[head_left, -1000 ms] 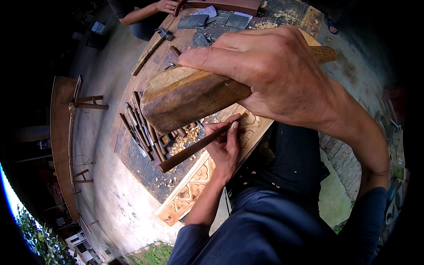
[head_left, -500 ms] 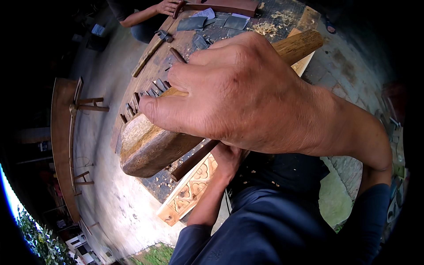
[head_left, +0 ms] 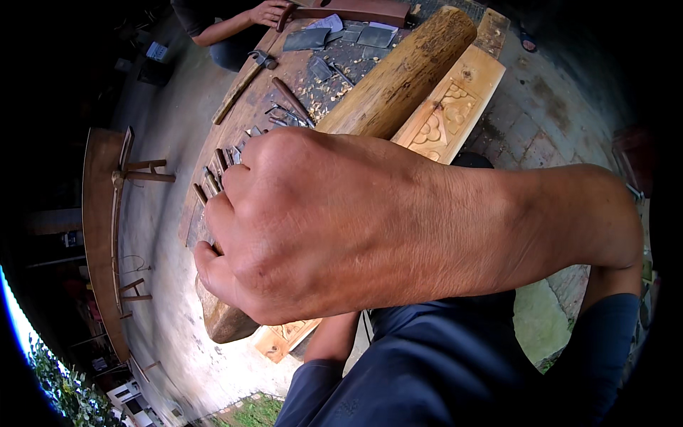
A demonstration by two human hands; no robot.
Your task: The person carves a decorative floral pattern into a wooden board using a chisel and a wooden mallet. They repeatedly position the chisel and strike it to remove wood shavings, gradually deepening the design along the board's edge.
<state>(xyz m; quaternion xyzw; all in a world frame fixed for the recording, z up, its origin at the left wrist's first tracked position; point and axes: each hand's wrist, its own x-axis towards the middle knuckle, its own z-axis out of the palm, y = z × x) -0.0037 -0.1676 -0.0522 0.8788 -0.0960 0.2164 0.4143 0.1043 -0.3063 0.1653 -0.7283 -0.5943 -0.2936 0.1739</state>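
My right hand [head_left: 320, 220] is closed around a wooden mallet [head_left: 405, 78]. Its thick yellow-brown end rises toward the upper right, and its rounded, darker end shows below my fingers. Behind this hand, my left hand is out of sight; only my left forearm [head_left: 333, 338] shows, coming up from below. Under the mallet lies a long pale board [head_left: 455, 117] with carved rounded patterns, its near end at lower left. Several carving chisels [head_left: 213, 174] lie in a row just beyond my right fingers.
On the dark workbench [head_left: 245, 71] lie a claw hammer [head_left: 265, 60], sheets of sandpaper [head_left: 306, 39] and wood shavings. At the far edge, another person's hand [head_left: 270, 13] is by a reddish-brown wooden piece [head_left: 356, 10]. A wooden bench [head_left: 103, 235] stands on the floor at left.
My right hand has come down and to the left with the mallet. It now covers my left hand and the dark wooden handle near it, which were visible before.
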